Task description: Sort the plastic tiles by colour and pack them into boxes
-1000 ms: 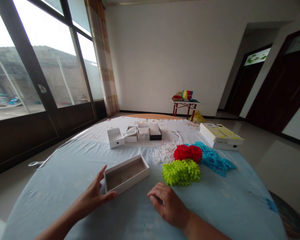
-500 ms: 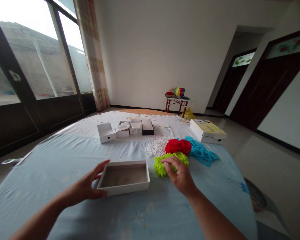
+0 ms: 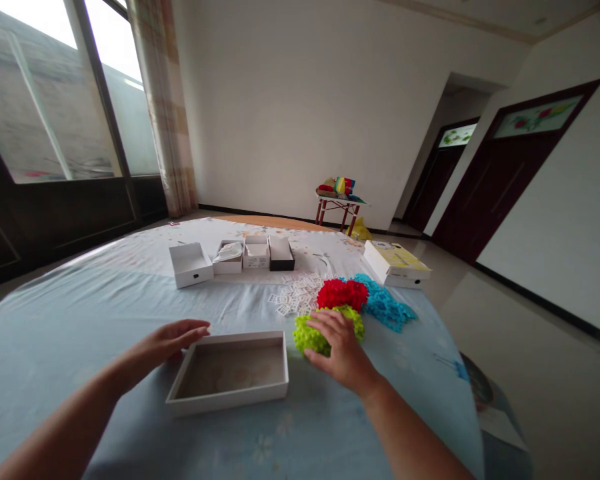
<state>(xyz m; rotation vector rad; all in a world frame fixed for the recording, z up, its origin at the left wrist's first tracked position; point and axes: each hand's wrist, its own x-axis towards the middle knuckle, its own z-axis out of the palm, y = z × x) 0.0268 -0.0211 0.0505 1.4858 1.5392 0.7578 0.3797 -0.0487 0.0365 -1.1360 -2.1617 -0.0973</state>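
A shallow white box [image 3: 230, 400] with nothing in it stands on the tablecloth in front of me. My left hand [image 3: 177, 340] is beside its far left corner, fingers stretched out and holding nothing; whether they touch the rim I cannot tell. On the right, my right hand [image 3: 340, 350] spreads its fingers over a pile of lime-green knobbly plastic pieces [image 3: 310, 337], its fingertips on or just above them. Behind that pile lie red pieces [image 3: 340, 293], blue pieces [image 3: 387, 303] and many small white printed cards [image 3: 297, 293].
Further back stand a white box lid [image 3: 191, 267], small boxes with white contents [image 3: 229, 263] [image 3: 257, 257] and a black-edged box [image 3: 281, 257]. A yellow-and-white box [image 3: 397, 263] is near the table's right edge. A small side table [image 3: 340, 200] stands by the wall.
My left hand has come off the white box's left side and lifted to its far corner. My right hand has opened its fingers over the green pieces. The camera view has turned slightly right.
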